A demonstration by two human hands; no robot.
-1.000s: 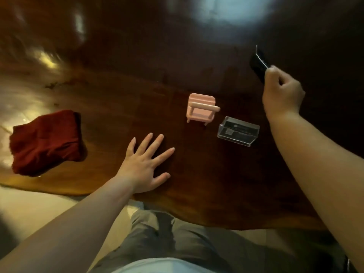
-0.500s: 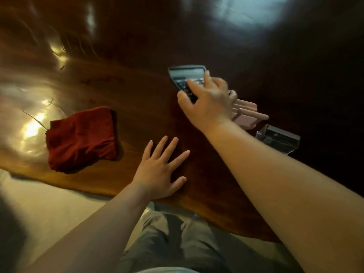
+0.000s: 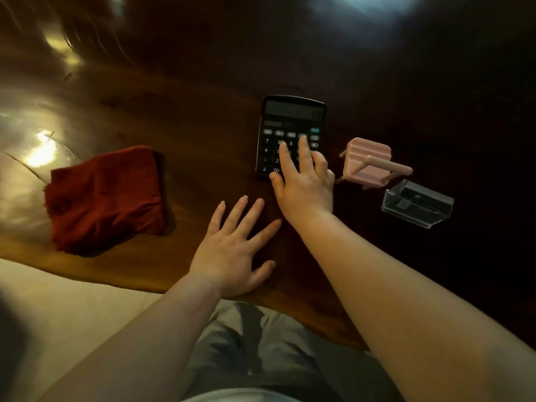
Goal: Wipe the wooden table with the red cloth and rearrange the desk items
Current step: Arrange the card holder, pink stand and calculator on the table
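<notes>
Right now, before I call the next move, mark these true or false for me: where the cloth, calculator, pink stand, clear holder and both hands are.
1. The folded red cloth lies alone on the glossy wooden table, touched by neither hand. True.
2. The right hand rests its fingers on the black desk calculator. True.
3. The left hand grips the cloth. False: it lies flat and open on the wood, apart from the cloth.
4. The pink plastic stand sits left of the calculator. False: it sits to its right.
5. The clear plastic holder lies beside the pink stand, nearer the table's edge. True.
</notes>
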